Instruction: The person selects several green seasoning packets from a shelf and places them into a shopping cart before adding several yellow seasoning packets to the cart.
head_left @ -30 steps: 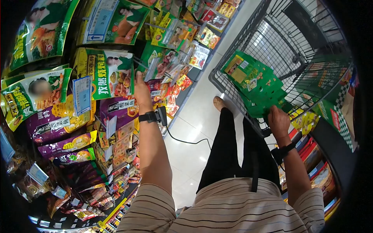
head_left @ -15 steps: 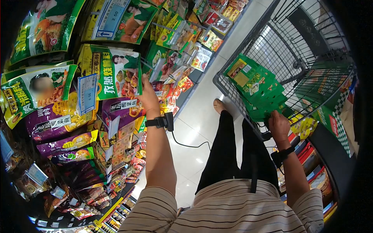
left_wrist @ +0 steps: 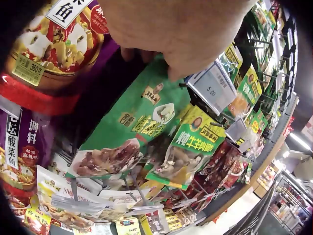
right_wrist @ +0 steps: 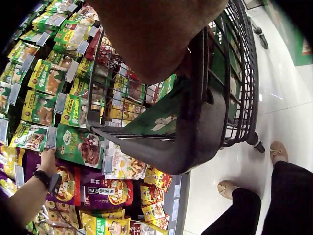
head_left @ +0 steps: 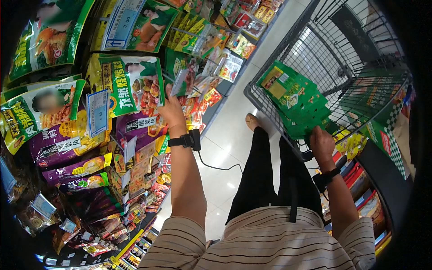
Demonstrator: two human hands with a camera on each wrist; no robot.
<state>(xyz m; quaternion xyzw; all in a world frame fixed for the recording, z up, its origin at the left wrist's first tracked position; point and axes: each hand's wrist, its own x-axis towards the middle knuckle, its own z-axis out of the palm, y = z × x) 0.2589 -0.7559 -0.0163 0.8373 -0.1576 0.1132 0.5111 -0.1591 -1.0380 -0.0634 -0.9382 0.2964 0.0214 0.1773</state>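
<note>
My left hand point(head_left: 173, 112) is at the shelf, pinching the lower right edge of a green seasoning packet point(head_left: 136, 85) that hangs on a rack. Its fingertips are partly hidden in the head view; in the left wrist view they curl above another green packet point(left_wrist: 132, 117) with meat pictured on it. My right hand point(head_left: 322, 143) grips the rim of the shopping cart point(head_left: 253, 93), beside a fanned stack of green packets point(head_left: 292, 92) inside it. The right wrist view shows that hand over the cart's grey corner point(right_wrist: 195, 132), with its fingers mostly hidden.
Purple packets point(head_left: 58, 139) hang below the green ones, with a price tag point(head_left: 97, 112) in front. Metal hooks stick out among the packets. White tiled floor point(head_left: 220, 153) lies between shelf and cart. More shelved goods point(head_left: 371, 202) stand on the right.
My left hand has shifted slightly right, and the green seasoning packet's right edge has come out with it. The right hand stays on the cart; the view has shifted a little.
</note>
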